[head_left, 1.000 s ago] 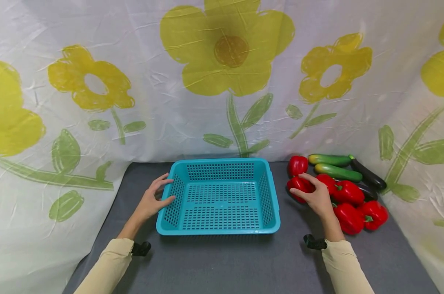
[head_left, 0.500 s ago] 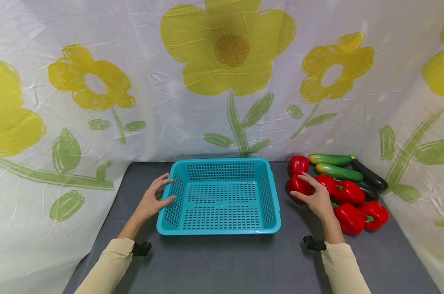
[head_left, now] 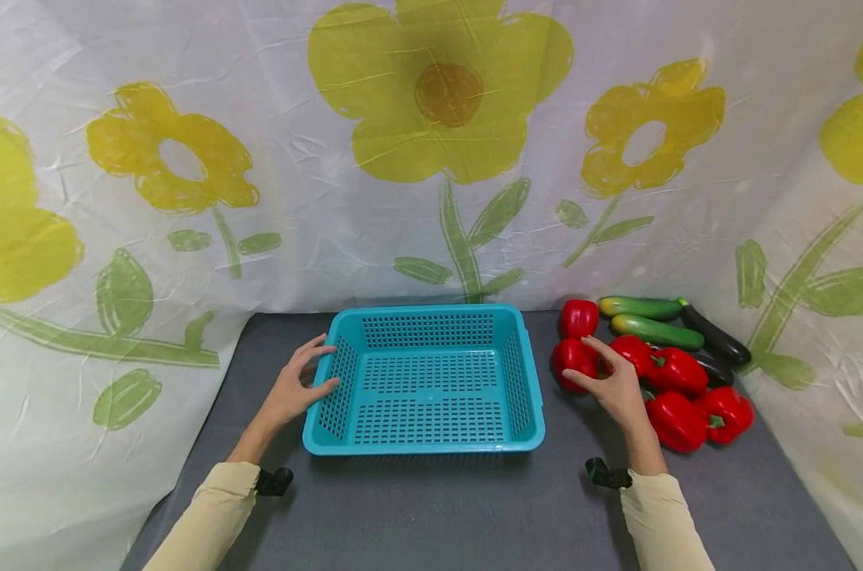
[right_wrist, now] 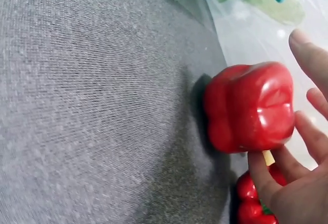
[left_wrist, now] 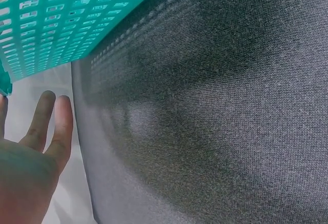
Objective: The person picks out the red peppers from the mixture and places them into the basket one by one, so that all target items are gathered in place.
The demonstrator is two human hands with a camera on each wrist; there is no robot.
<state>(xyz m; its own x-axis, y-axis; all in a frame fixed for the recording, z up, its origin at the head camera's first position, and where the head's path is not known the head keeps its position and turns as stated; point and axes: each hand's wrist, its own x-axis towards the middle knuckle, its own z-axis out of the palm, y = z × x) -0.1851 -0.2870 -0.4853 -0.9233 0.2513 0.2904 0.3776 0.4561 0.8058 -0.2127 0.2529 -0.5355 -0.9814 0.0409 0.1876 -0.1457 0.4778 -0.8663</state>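
A blue-green perforated plastic basket (head_left: 430,396) stands mid-table. At its left end my left hand (head_left: 292,390) hovers with fingers and thumb spread; in the left wrist view, the visible fingers are apart from the basket wall (left_wrist: 56,24). On the right, my right hand (head_left: 619,390) reaches over a red bell pepper (head_left: 571,363). The right wrist view has my fingertips touching one side of that pepper (right_wrist: 251,106), while the uppermost digit stands away from it. The hand does not close round the pepper.
Right of the basket lie more red bell peppers (head_left: 677,420), two zucchini (head_left: 657,332) and dark eggplants (head_left: 715,337). One pepper (head_left: 578,318) sits behind the touched one. A flower-printed curtain (head_left: 317,238) borders the dark grey table (head_left: 431,515).
The red bell pepper under my right hand has shifted slightly left and turned. My left hand and the basket have hardly moved.
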